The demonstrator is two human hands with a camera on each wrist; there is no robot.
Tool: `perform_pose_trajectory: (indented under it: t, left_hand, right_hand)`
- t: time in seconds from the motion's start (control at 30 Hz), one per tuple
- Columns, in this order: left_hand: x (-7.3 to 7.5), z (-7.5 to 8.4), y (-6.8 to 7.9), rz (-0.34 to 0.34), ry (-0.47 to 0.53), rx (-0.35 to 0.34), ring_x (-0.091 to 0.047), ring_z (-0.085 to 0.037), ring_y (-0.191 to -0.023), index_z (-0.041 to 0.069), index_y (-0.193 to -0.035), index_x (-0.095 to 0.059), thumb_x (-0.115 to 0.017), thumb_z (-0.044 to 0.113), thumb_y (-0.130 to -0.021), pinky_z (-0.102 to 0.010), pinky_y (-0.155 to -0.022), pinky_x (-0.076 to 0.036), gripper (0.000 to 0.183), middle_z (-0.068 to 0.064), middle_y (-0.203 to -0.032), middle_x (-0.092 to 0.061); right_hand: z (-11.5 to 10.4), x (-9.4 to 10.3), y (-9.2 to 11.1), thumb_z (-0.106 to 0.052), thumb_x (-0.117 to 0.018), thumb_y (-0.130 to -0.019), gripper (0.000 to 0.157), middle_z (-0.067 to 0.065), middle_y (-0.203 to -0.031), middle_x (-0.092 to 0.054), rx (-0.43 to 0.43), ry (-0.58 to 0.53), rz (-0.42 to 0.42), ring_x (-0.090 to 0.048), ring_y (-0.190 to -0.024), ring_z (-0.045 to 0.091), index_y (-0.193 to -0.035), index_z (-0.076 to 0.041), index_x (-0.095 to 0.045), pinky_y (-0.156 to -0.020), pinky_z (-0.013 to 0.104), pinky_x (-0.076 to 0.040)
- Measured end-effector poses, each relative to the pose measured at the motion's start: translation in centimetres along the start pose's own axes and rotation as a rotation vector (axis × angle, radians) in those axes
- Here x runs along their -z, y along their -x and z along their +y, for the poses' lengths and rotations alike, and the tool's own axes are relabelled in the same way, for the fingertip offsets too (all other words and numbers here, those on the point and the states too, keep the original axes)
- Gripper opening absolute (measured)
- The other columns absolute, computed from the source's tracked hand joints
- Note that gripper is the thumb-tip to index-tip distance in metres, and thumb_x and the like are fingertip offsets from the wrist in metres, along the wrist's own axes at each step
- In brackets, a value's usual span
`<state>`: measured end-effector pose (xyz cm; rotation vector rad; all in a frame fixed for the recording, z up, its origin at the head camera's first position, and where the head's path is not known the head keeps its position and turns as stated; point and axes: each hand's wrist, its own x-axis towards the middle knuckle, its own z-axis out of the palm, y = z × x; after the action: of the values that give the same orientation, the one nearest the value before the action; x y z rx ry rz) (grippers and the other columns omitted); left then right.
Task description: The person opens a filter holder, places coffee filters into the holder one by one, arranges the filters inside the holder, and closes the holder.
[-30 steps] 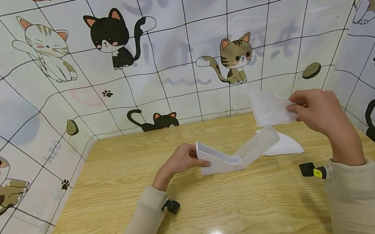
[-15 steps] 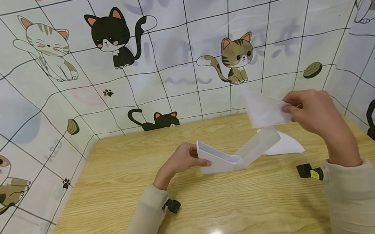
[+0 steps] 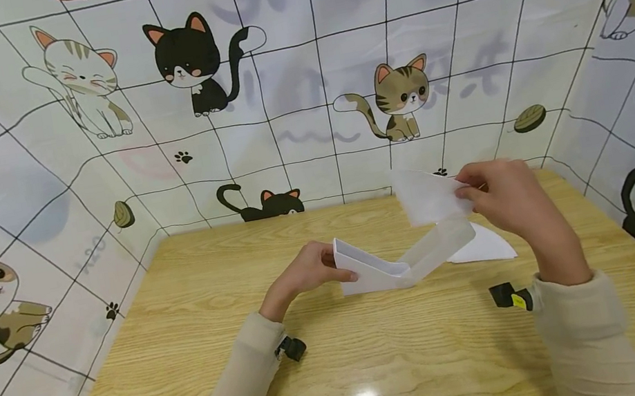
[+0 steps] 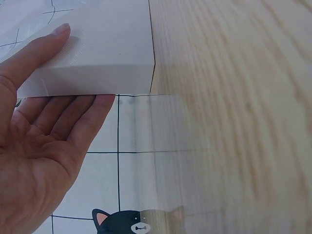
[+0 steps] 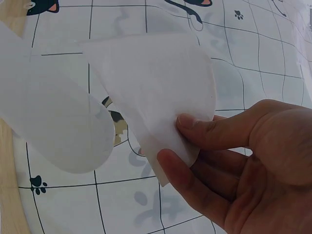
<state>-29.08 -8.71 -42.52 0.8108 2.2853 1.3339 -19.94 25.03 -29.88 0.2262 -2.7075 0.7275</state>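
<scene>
My left hand (image 3: 304, 271) grips the left end of a white box (image 3: 371, 274), thumb on the near face and fingers on the far side. Its translucent lid (image 3: 440, 245) is swung back to the right, so the box stands uncovered. Between thumb and fingers, my right hand (image 3: 503, 198) pinches a white fan-shaped paper coffee filter (image 3: 427, 197), raised just above and behind the lid's end. The right wrist view shows the filter (image 5: 156, 83) beside the rounded lid end (image 5: 73, 141). More white filter paper (image 3: 488, 245) lies on the table, partly hidden behind the lid.
The wooden table (image 3: 196, 379) runs under both arms. Behind and beside it hangs a white gridded sheet (image 3: 299, 89) printed with cartoon cats. Wrist cameras (image 3: 294, 349) are strapped at both sleeves.
My right hand has moved left with the filter, bringing it over the lid's far end and slightly lower. The left hand, box and paper on the table have stayed put.
</scene>
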Motion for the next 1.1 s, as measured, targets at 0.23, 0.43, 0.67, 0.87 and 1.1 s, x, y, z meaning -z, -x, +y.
perform_pose_trajectory:
  t: [0.23,0.43,0.67,0.87,1.1]
  left_hand:
    - [0.0,0.0,0.0,-0.005,-0.009,0.0,-0.074,-0.014,-0.093,0.01,-0.114,-0.077,-0.086,0.016,-0.085,-0.03,-0.081,-0.057,0.031,-0.007,-0.108,-0.079]
    - [0.0,-0.1,0.0,-0.004,-0.008,-0.001,-0.074,-0.014,-0.092,0.01,-0.113,-0.077,-0.086,0.017,-0.085,-0.03,-0.081,-0.057,0.031,-0.007,-0.108,-0.079]
    - [0.0,-0.1,0.0,-0.001,-0.009,-0.002,-0.074,-0.013,-0.092,0.01,-0.113,-0.077,-0.087,0.017,-0.085,-0.029,-0.081,-0.056,0.031,-0.007,-0.108,-0.079]
    - [0.0,-0.1,0.0,-0.004,-0.007,-0.006,-0.074,-0.014,-0.092,0.009,-0.113,-0.077,-0.086,0.017,-0.085,-0.029,-0.081,-0.056,0.031,-0.007,-0.107,-0.079]
    - [0.0,-0.1,0.0,-0.005,-0.011,-0.01,-0.074,-0.014,-0.092,0.009,-0.113,-0.076,-0.086,0.016,-0.086,-0.029,-0.081,-0.057,0.03,-0.008,-0.107,-0.079]
  right_hand:
    - [-0.6,-0.6,0.0,-0.007,-0.069,-0.097,0.012,0.022,-0.1,-0.077,0.05,0.017,0.014,-0.073,-0.084,0.035,-0.104,0.001,-0.076,-0.073,0.047,-0.053]
    - [-1.0,-1.0,0.0,-0.005,-0.069,-0.095,0.012,0.022,-0.097,-0.078,0.078,0.014,0.007,-0.073,-0.083,0.035,-0.103,0.0,-0.076,-0.077,0.053,-0.053]
    - [-1.4,-1.6,-0.1,-0.004,-0.07,-0.094,0.013,0.02,-0.096,-0.078,0.112,0.032,-0.002,-0.07,-0.08,0.031,-0.105,0.0,-0.077,-0.073,0.045,-0.051]
    - [-1.8,-1.8,-0.2,-0.004,-0.071,-0.094,0.016,0.02,-0.099,-0.078,0.125,0.041,-0.01,-0.071,-0.083,0.033,-0.107,0.0,-0.077,-0.076,0.05,-0.052]
    - [-2.6,-2.5,-0.2,-0.006,-0.073,-0.094,0.012,0.017,-0.098,-0.079,0.141,0.042,-0.039,-0.072,-0.084,0.031,-0.104,-0.003,-0.078,-0.078,0.051,-0.054]
